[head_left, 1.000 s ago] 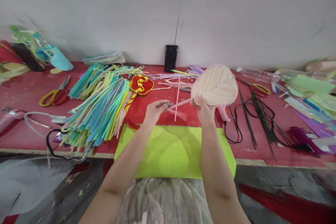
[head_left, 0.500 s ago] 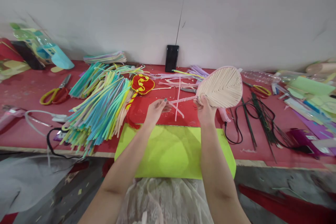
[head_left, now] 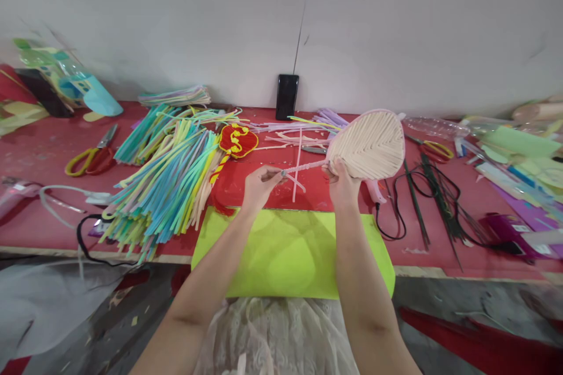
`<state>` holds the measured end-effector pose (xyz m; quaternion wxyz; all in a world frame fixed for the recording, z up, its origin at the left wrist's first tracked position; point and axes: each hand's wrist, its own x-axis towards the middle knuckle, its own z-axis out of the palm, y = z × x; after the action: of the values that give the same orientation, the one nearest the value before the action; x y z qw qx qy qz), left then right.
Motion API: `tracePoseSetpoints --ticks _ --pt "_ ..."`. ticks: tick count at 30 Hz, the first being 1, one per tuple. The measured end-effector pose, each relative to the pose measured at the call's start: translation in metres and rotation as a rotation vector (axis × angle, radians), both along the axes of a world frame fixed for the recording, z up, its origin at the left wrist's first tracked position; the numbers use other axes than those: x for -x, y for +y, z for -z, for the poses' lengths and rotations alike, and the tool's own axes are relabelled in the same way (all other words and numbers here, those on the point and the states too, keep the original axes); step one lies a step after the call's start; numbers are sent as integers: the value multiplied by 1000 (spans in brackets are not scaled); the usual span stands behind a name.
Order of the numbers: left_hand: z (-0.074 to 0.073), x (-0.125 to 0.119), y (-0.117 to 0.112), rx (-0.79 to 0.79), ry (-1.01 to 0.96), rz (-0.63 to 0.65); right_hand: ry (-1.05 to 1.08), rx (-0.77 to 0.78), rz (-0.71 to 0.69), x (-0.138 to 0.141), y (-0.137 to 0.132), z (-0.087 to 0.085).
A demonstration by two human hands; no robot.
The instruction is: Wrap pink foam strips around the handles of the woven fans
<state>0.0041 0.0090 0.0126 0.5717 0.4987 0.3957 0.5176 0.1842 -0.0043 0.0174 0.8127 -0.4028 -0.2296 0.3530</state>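
Observation:
My right hand (head_left: 343,183) is closed round the base of a leaf-shaped hand fan (head_left: 369,143), its blade ribbed in cream pipe cleaners with a pink rim. The fan's pink-wrapped handle (head_left: 310,166) points left. At the handle's far end, my left hand (head_left: 260,187) pinches with thumb and fingers, and a short pink tail sticks out to the right below the handle. Whether the fingertips grip the handle itself or only the wrapping pipe cleaner is hard to see. Beneath the handle a loose pink pipe cleaner (head_left: 298,152) lies on the red tabletop.
Left of my hands are a heap of coloured pipe cleaners (head_left: 167,181), a red-and-yellow tasselled ornament (head_left: 238,140) and scissors (head_left: 92,155). A phone (head_left: 287,97) leans on the wall. On the right lie a glue gun (head_left: 375,192), its cord, dark wires (head_left: 442,202) and more scissors (head_left: 435,151).
My left hand's fingers have shifted slightly right along the handle end, and the pink tail has moved a little. The fan and my right hand hold nearly the same place.

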Motion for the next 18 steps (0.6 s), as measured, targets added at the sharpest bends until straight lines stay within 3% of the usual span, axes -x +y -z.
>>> tracePoseSetpoints --ticks 9,18 --pt "3 -3 -5 -167 166 -84 -18 9 12 3 0 0" --pt "0 1 -13 -596 565 -227 57 2 -53 0 3 3"
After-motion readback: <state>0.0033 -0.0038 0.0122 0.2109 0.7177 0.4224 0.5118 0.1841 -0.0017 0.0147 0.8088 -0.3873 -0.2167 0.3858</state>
